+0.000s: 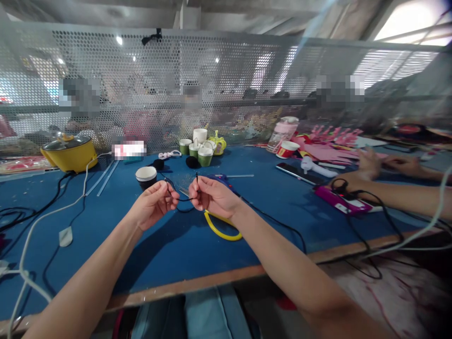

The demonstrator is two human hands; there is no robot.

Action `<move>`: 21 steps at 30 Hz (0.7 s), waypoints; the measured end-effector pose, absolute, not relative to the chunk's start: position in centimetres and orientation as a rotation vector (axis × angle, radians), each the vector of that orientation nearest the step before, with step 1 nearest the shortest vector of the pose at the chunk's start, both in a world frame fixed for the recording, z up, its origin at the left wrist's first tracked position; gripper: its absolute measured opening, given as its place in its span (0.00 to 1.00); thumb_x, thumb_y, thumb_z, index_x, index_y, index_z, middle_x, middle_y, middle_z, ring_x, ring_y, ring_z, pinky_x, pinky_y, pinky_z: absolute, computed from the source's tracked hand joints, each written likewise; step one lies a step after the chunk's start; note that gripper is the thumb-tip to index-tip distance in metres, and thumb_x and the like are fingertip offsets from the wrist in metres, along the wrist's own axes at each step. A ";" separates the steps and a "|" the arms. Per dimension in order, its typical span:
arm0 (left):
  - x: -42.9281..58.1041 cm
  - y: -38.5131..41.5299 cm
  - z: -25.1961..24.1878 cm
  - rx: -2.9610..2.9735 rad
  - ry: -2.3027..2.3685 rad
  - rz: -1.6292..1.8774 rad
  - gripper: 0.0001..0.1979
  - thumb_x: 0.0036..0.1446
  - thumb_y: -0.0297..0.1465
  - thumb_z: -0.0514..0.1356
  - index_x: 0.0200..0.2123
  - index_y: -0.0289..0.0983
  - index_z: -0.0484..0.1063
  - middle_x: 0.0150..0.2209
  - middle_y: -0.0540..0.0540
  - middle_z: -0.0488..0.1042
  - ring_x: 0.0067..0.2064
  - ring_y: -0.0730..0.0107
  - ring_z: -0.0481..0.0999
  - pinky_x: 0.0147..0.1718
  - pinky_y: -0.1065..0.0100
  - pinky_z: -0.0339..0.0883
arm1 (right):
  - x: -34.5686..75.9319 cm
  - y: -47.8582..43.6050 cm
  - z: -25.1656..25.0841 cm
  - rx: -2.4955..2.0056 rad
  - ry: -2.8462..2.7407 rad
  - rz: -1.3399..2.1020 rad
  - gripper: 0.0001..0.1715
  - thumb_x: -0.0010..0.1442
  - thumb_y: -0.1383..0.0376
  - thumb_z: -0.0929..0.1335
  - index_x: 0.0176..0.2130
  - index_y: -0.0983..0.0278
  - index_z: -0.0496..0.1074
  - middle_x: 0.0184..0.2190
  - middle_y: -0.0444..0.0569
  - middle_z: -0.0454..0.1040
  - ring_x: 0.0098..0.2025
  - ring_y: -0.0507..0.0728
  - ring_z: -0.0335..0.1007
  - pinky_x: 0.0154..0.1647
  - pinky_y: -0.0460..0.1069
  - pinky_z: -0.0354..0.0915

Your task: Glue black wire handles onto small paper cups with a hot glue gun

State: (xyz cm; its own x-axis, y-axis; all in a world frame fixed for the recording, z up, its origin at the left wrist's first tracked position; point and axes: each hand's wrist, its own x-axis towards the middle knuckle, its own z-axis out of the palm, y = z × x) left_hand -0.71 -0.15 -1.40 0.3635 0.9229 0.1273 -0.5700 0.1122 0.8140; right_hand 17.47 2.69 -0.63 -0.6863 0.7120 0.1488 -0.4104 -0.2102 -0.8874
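Over the middle of the blue table, my left hand point(153, 205) and my right hand point(213, 195) each pinch one end of a thin black cord point(184, 200). The cord sags between them in a short curve, and both tips point upward. Just behind my left hand stands a dark paper cup point(146, 178) with a white rim. A blue tool point(221, 179), possibly a glue gun, lies partly hidden behind my right hand. Below my right wrist is a curved yellow tube-like piece point(224, 237). Fuzzy black balls point(192, 162) sit beyond the hands.
Several small green cups point(205, 155) stand at the back near a perforated metal screen point(226, 75). A yellow electric pot point(68, 153) is at left, with white and black cables. At right lie a phone point(298, 174), a purple power strip point(342, 200) and a co-worker's arms point(391, 186).
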 end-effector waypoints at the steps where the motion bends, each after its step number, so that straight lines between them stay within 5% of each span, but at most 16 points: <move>1: -0.6 -0.2 -1.3 0.925 0.472 1.150 0.08 0.47 0.31 0.63 0.25 0.33 0.68 0.23 0.48 0.73 0.25 0.76 0.72 0.25 0.75 0.67 | 17.5 2.7 -0.6 -0.389 -1.316 1.960 0.13 0.53 0.59 0.68 0.26 0.65 0.63 0.22 0.40 0.67 0.22 0.47 0.65 0.19 0.41 0.59; 16: -0.1 -0.3 -1.6 0.921 0.497 1.174 0.09 0.46 0.31 0.64 0.25 0.33 0.66 0.21 0.49 0.72 0.25 0.76 0.71 0.28 0.74 0.67 | 17.4 2.7 -0.6 -0.420 -1.289 1.957 0.14 0.51 0.60 0.70 0.24 0.68 0.65 0.19 0.42 0.68 0.18 0.46 0.63 0.17 0.41 0.58; 21: -0.4 0.2 -2.0 0.874 0.486 1.223 0.06 0.47 0.29 0.63 0.27 0.34 0.68 0.22 0.50 0.72 0.20 0.81 0.67 0.22 0.78 0.63 | 17.7 3.1 -0.5 -0.418 -1.280 1.929 0.09 0.52 0.63 0.69 0.33 0.67 0.68 0.22 0.42 0.70 0.19 0.46 0.64 0.16 0.40 0.58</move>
State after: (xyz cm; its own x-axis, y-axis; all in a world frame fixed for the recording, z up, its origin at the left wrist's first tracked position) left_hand -0.36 0.18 -1.99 0.3003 0.9457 0.1245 -0.6020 0.0866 0.7938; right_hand 17.73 3.07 -0.52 -0.6507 0.7467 0.1378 -0.4171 -0.1998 -0.8866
